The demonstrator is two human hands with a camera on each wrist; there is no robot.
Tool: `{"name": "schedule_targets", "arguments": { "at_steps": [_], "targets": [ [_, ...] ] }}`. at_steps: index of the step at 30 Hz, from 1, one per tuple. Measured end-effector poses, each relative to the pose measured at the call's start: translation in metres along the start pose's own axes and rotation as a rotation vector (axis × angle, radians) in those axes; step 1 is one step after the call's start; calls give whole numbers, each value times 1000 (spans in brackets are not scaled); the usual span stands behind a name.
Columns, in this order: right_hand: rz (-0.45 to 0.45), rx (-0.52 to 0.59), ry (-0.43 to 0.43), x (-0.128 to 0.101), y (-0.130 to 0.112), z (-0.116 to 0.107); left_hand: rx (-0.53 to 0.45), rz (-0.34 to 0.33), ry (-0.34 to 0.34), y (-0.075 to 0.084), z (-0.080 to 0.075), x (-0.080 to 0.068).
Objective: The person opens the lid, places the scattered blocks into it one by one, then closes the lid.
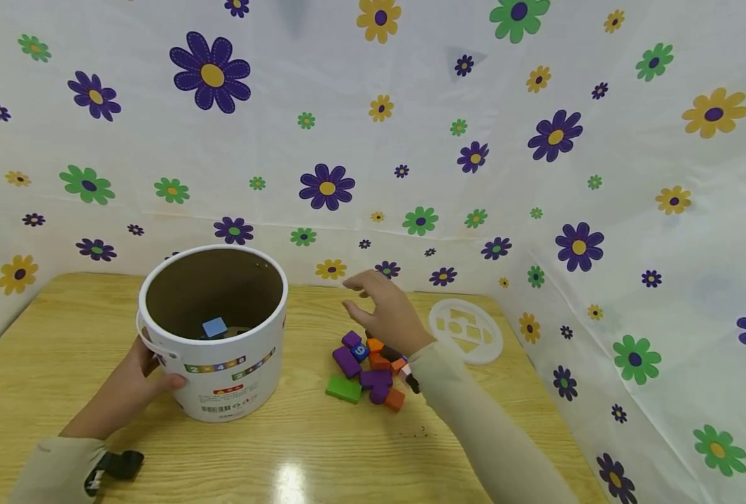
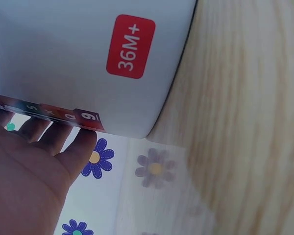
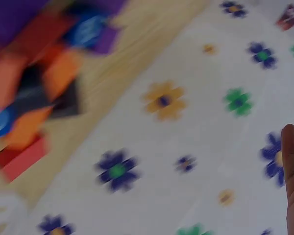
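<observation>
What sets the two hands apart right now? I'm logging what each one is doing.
The left hand grips the side of the white bucket, while the right hand holds nothing. The left hand sits low against the bucket; the right hand hovers over the pile of blocks, fingers spread. Both wear beige sleeves.

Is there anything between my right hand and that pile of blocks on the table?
Nothing visible. The right hand hovers open just above the blocks, with only air between them. The bucket stands off to the left, held by the left hand, clear of that path.
</observation>
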State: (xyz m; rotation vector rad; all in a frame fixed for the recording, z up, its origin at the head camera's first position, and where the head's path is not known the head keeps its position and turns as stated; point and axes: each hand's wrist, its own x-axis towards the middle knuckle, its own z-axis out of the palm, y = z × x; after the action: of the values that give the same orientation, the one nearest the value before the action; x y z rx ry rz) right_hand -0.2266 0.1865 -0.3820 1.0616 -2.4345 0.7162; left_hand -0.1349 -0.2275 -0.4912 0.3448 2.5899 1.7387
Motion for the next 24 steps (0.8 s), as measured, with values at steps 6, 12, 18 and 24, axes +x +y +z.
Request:
{"name": "schedule_targets", "arguments": {
  "at_steps": [6, 12, 18, 24],
  "targets": [
    [371, -20, -139, -54, 72, -19, -1, 0, -2, -1, 0, 1],
    [535, -131, -262, -96, 123, -24, -11, 12, -5, -3, 1, 0],
    [542, -210, -353, -109, 137, -19, -11, 7, -3, -3, 1, -1],
    [546, -232, -415, -107, 135, -11, 2, 7, -1, 0, 1, -1]
  ]
}}
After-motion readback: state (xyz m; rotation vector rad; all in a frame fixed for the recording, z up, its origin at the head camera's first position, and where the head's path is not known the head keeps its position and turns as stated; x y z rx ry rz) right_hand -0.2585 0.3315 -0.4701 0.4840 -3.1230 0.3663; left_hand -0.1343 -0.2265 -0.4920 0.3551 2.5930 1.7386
